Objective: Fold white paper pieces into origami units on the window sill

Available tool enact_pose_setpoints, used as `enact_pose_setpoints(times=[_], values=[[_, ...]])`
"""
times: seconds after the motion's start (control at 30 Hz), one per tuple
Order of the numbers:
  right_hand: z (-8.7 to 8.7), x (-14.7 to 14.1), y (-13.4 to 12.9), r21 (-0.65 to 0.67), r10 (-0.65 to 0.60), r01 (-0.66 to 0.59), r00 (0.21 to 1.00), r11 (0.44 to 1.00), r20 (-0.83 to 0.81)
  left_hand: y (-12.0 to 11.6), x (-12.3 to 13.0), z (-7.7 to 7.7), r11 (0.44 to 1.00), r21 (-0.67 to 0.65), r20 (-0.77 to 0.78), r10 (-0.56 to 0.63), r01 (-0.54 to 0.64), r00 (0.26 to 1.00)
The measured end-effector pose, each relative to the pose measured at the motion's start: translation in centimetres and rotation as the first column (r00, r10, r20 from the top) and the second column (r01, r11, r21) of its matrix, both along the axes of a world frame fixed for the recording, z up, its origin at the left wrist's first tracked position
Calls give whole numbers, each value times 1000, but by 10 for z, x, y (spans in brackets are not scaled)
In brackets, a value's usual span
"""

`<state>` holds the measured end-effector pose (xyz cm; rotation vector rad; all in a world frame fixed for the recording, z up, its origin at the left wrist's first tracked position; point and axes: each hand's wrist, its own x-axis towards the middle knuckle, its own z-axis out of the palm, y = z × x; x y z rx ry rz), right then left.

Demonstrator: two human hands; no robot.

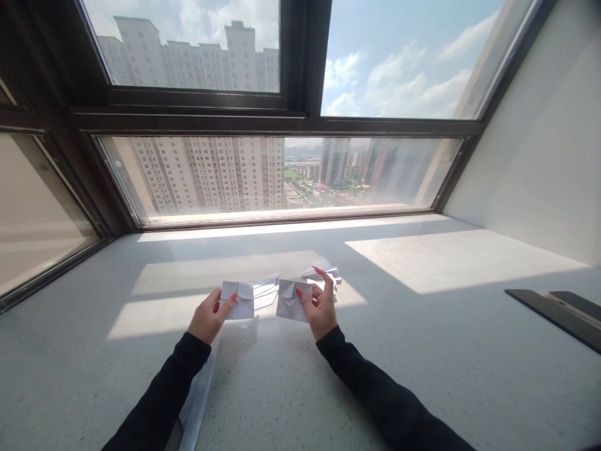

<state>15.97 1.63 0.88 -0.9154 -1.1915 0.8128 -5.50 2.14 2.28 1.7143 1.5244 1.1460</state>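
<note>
Neatly, two small folded papers were held up side by side, with a thin gap between them. The left hand [206, 318] had the left paper [243, 303] pinched at its edge, thumb on the front and curled fingers at the side and behind. That paper was white with a gray shade, flat, and close to a square. Fold lines ran across its front, and a little flap lay near the thumb.

The right hand [323, 314] had the right paper [288, 304] clamped the same way, with its thumb on the front. Its pointing finger was lifted off and bent. The right paper was nearly square too, but it leaned a bit and looked more wrinkled, with creases and a raised flap by the thumb. It was too small to tell how many layers each one had.

Both papers were over a pale, speckled sill [267, 388], in front of a big window [282, 175]. More folded white papers [266, 292] lay just behind, between the two. A messy paper pile [334, 274] sat behind the right hand, and sunny patches lay around it. A long white strip [203, 401] was beside the left sleeve [162, 388].
</note>
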Motion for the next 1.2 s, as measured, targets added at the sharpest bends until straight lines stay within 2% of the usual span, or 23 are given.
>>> enact_pose_setpoints(times=[0.1, 0.27, 0.4, 0.5, 0.63, 0.77, 0.87, 0.97, 1.07, 1.13, 1.2], values=[[3, -1, -3, -6, 88, -89, 992, 996, -87, -3, 14, -6, 996, -72, 346, -20, 48, 938], [6, -12, -14, -43, 208, -218, 963, 975, -171, -11, 37, -17, 982, -139, 561, -29, 129, 828], [7, -19, -19, -84, 288, -304, 944, 949, -164, -14, 46, -20, 959, -140, 583, -121, 246, 803], [3, -20, -17, -120, 319, -332, 941, 936, -115, -15, 47, -21, 958, -132, 592, -131, 256, 795], [-8, -18, -12, -174, 295, -291, 955, 941, -3, -18, 48, -16, 959, -164, 596, -89, 229, 798], [-15, -15, -8, -204, 267, -249, 961, 947, 70, -25, 50, -5, 927, -250, 631, -63, 280, 773], [-11, -14, -8, -198, 229, -215, 972, 956, 50, -26, 49, -3, 911, -253, 666, -80, 325, 742], [-3, -14, -11, -140, 192, -192, 981, 971, -14, -21, 46, -9, 920, -267, 650, -46, 285, 758], [-1, -17, -15, -92, 292, -291, 956, 952, -10, -16, 46, -17, 928, -277, 657, -6, 249, 754], [-5, -20, -16, -116, 365, -360, 931, 926, 27, -15, 47, -19, 922, -281, 667, -10, 265, 745], [-10, -22, -15, -152, 384, -372, 921, 916, 61, -16, 48, -18, 916, -282, 671, -25, 286, 741]])
